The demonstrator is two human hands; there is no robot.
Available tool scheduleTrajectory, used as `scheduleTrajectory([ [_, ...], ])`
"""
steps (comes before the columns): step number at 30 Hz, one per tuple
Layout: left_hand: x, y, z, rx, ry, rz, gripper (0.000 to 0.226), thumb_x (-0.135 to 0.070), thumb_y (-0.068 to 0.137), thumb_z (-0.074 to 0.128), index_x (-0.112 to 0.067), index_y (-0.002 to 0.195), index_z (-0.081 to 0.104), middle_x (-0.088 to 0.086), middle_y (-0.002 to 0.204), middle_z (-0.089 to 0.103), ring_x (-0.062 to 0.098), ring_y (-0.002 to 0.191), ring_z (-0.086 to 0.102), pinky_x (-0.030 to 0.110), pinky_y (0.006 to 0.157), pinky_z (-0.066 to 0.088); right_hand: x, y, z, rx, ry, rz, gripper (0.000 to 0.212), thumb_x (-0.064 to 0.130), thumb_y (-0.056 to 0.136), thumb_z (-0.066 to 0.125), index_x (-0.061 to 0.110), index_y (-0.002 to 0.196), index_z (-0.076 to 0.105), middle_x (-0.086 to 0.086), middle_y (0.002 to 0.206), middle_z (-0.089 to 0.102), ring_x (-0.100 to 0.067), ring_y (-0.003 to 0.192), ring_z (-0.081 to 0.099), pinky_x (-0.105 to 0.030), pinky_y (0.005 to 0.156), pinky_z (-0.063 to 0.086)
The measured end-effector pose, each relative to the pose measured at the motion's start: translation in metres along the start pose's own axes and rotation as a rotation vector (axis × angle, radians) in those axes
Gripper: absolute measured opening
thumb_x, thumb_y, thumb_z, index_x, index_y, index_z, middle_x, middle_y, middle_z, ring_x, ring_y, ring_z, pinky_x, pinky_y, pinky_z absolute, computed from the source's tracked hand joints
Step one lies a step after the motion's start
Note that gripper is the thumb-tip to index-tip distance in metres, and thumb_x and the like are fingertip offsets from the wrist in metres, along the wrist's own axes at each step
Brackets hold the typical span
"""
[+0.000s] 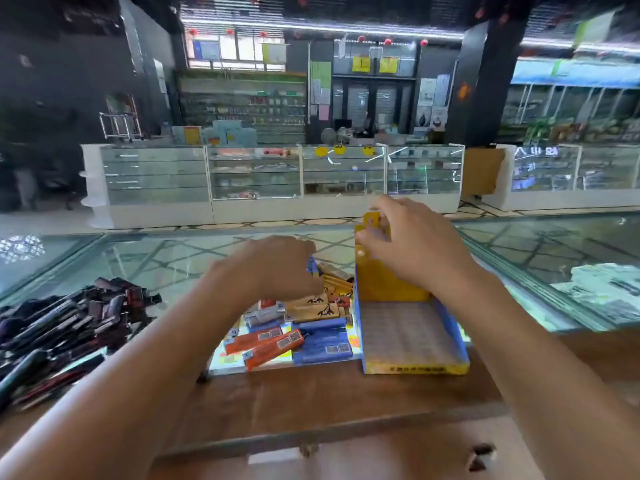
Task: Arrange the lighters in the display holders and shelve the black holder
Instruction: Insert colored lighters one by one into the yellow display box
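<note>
Lighters [287, 327] in orange, blue and gold wrappers lie in a loose heap on the wooden counter [311, 396], just left of a yellow-and-blue display holder [412, 337] whose gridded tray shows no lighters. The left hand [277, 268] reaches palm-down onto the heap, fingers curled, though what it grips is hidden. The right hand [405, 240] pinches the holder's upright yellow back card near its top.
</note>
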State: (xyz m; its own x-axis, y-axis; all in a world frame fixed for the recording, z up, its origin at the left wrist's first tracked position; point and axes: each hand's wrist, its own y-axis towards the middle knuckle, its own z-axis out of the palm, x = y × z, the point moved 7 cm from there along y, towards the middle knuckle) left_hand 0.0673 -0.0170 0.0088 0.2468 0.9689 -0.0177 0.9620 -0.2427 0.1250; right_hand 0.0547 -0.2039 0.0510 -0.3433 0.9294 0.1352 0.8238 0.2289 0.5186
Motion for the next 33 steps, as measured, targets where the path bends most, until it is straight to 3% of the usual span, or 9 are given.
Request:
scheduleTrajectory([
  [3, -0.003, -0.002, 0.041, 0.262, 0.007, 0.018, 0.11, -0.08, 0.071, 0.071, -0.023, 0.156, 0.032, 0.005, 0.154, 0.048, 0.027, 0.134, 0.05, 0.045, 0.108, 0.045, -0.03, -0.029, 0.0, -0.085, -0.029, 0.036, 0.049, 0.059, 0.097, 0.056, 0.023, 0.13, 0.059, -0.005, 0.118, 0.064, -0.028, 0.11, 0.06, -0.043, 0.088, 0.051],
  [6, -0.001, -0.003, 0.07, 0.333, 0.005, 0.011, 0.145, -0.101, 0.054, 0.059, -0.026, 0.165, 0.002, 0.004, 0.174, 0.005, 0.032, 0.16, 0.007, 0.059, 0.124, 0.022, -0.062, -0.056, 0.027, 0.042, -0.056, 0.137, 0.083, 0.075, 0.087, 0.059, 0.025, 0.151, 0.04, -0.01, 0.153, 0.046, -0.031, 0.14, 0.044, -0.047, 0.112, 0.04],
  [7, -0.001, -0.001, 0.077, 0.309, -0.001, 0.019, 0.147, -0.103, 0.055, 0.055, -0.029, 0.165, -0.008, 0.003, 0.174, -0.009, 0.029, 0.16, -0.008, 0.06, 0.127, 0.012, -0.07, -0.061, 0.04, 0.11, -0.053, 0.163, 0.1, 0.083, 0.082, 0.058, 0.027, 0.159, 0.026, -0.011, 0.167, 0.028, -0.032, 0.152, 0.031, -0.049, 0.12, 0.033],
  [9, -0.006, 0.004, 0.085, 0.233, 0.032, 0.054, 0.138, -0.105, 0.061, 0.042, -0.032, 0.163, -0.017, 0.004, 0.172, -0.019, 0.025, 0.158, -0.02, 0.058, 0.128, 0.0, -0.079, -0.069, 0.066, 0.236, -0.019, 0.21, 0.125, 0.093, 0.075, 0.055, 0.032, 0.165, -0.008, -0.007, 0.175, -0.009, -0.032, 0.162, 0.007, -0.053, 0.128, 0.023],
  [12, -0.012, 0.009, 0.096, 0.143, 0.059, 0.082, 0.123, -0.103, 0.071, 0.029, -0.035, 0.162, -0.017, 0.003, 0.171, -0.022, 0.024, 0.157, -0.022, 0.057, 0.127, -0.005, -0.078, -0.072, 0.088, 0.286, 0.035, 0.24, 0.142, 0.09, 0.07, 0.065, 0.035, 0.159, -0.031, -0.002, 0.171, -0.031, -0.033, 0.162, 0.0, -0.055, 0.126, 0.026],
  [20, -0.001, 0.032, 0.097, 0.107, 0.074, 0.106, 0.114, -0.102, 0.072, 0.026, -0.038, 0.163, 0.003, 0.002, 0.174, -0.001, 0.027, 0.16, 0.003, 0.059, 0.127, 0.004, -0.087, -0.033, 0.105, 0.246, 0.008, 0.249, 0.147, 0.095, 0.065, 0.062, 0.031, 0.159, -0.032, -0.007, 0.174, -0.019, -0.036, 0.159, 0.017, -0.057, 0.113, 0.04],
  [27, 0.012, 0.054, 0.099, 0.093, 0.108, 0.105, 0.116, -0.102, 0.072, 0.023, -0.034, 0.165, 0.007, 0.003, 0.173, 0.01, 0.028, 0.158, 0.012, 0.055, 0.127, 0.008, -0.099, 0.007, 0.121, 0.265, -0.04, 0.238, 0.148, 0.1, 0.062, 0.055, 0.027, 0.16, -0.029, -0.012, 0.174, -0.007, -0.039, 0.149, 0.038, -0.058, 0.106, 0.046],
  [30, 0.01, 0.057, 0.096, 0.06, 0.11, 0.117, 0.112, -0.1, 0.075, 0.025, -0.033, 0.164, 0.011, 0.003, 0.171, 0.016, 0.026, 0.157, 0.017, 0.054, 0.126, 0.011, -0.102, 0.011, 0.126, 0.261, -0.025, 0.245, 0.148, 0.098, 0.064, 0.058, 0.027, 0.16, -0.03, -0.012, 0.174, -0.007, -0.039, 0.148, 0.039, -0.058, 0.107, 0.046],
  [33, 0.009, 0.054, 0.095, 0.041, 0.086, 0.112, 0.107, -0.097, 0.077, 0.022, -0.036, 0.164, 0.006, 0.004, 0.174, 0.009, 0.024, 0.159, 0.008, 0.054, 0.127, 0.007, -0.106, 0.008, 0.125, 0.233, -0.023, 0.243, 0.145, 0.098, 0.067, 0.055, 0.025, 0.161, -0.026, -0.013, 0.175, -0.008, -0.039, 0.154, 0.029, -0.057, 0.114, 0.039],
])
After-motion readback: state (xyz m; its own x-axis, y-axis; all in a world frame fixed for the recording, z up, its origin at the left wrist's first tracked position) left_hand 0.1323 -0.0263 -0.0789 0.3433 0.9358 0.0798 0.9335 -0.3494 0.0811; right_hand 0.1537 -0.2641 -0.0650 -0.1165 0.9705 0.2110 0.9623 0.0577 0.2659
